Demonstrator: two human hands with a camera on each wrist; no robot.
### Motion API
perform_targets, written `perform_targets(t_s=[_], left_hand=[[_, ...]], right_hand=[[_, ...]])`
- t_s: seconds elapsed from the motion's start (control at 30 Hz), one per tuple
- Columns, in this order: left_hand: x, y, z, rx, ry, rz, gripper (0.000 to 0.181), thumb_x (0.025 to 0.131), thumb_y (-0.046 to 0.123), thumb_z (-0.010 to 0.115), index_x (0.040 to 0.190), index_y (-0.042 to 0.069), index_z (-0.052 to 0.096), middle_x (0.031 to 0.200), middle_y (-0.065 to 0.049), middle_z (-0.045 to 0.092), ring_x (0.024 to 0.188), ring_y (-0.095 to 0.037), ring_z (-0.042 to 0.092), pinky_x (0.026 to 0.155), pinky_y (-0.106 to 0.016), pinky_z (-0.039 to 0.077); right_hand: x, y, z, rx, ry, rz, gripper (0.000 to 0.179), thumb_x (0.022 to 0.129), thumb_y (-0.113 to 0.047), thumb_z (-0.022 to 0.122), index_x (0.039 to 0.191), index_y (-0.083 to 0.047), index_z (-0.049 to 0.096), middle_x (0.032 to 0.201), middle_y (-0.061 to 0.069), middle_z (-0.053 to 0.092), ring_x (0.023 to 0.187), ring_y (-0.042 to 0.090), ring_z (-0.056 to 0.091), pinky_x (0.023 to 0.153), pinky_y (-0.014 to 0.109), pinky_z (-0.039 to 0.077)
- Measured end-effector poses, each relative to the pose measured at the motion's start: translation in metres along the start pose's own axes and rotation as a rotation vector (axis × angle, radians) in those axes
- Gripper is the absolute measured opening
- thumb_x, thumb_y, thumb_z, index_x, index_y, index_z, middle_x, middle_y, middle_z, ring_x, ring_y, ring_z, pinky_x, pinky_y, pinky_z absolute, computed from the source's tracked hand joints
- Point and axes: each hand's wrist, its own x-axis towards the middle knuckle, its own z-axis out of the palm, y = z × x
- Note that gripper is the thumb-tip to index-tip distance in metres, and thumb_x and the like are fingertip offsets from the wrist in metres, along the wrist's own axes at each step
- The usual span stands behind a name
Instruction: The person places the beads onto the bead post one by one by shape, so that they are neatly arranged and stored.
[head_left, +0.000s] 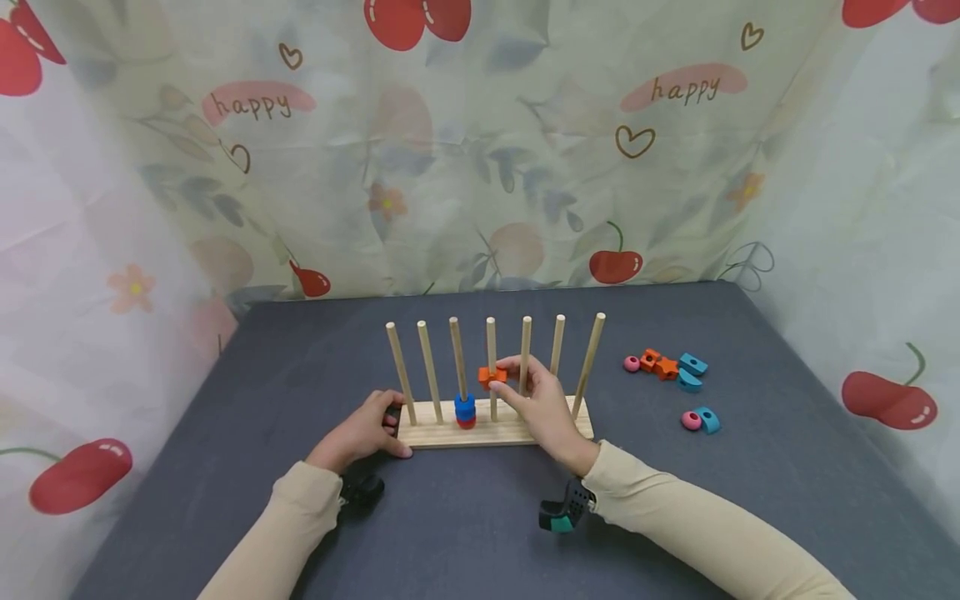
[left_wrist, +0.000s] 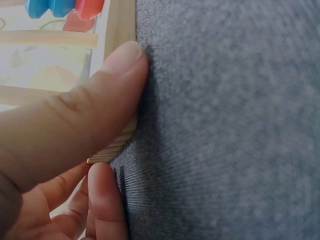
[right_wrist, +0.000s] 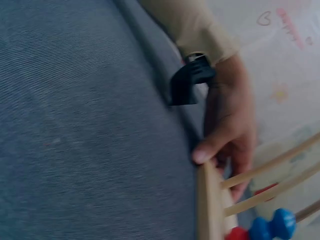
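A wooden peg board (head_left: 438,436) with a row of several upright pegs stands on the table. My left hand (head_left: 369,427) grips its left end; in the left wrist view the thumb (left_wrist: 120,62) lies along the front edge and the fingers bend around the end. My right hand (head_left: 543,408) pinches an orange bead (head_left: 492,377) partway up the fourth peg from the left, which shows above and below the bead. On the third peg, blue beads (head_left: 465,406) sit over a red bead (head_left: 467,423) at the base. The right wrist view does not show the right fingers.
Right of the board lie loose beads: a pink ball (head_left: 632,364), orange pieces (head_left: 665,368) and blue pieces (head_left: 693,363). Nearer the front, another pink ball (head_left: 691,421) touches a blue arch (head_left: 707,419). A patterned curtain (head_left: 465,167) hangs behind the dark table (head_left: 465,517).
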Motion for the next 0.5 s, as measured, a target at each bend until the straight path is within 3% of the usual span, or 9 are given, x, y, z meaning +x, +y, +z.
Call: perform_targets(t_s=[0.3, 0.5], left_hand=[[-0.001, 0.001, 0.0, 0.001, 0.003, -0.009, 0.077, 0.064, -0.002, 0.087, 0.13, -0.002, 0.046, 0.12, -0.017, 0.042, 0.103, -0.027, 0.05, 0.087, -0.039, 0.047], [0.0, 0.0, 0.001, -0.011, 0.001, -0.011, 0.077, 0.064, -0.002, 0.087, 0.13, -0.002, 0.047, 0.12, -0.017, 0.042, 0.103, -0.027, 0.049, 0.087, -0.039, 0.047]], right_hand=[[-0.01, 0.028, 0.007, -0.023, -0.024, 0.116, 0.03, 0.086, -0.01, 0.072, 0.114, -0.004, 0.062, 0.114, 0.012, 0.064, 0.108, 0.026, 0.06, 0.093, 0.04, 0.047], [-0.01, 0.04, 0.01, -0.085, -0.017, 0.133, 0.029, 0.083, -0.009, 0.074, 0.11, -0.004, 0.064, 0.107, 0.011, 0.068, 0.1, 0.023, 0.061, 0.088, 0.037, 0.048]])
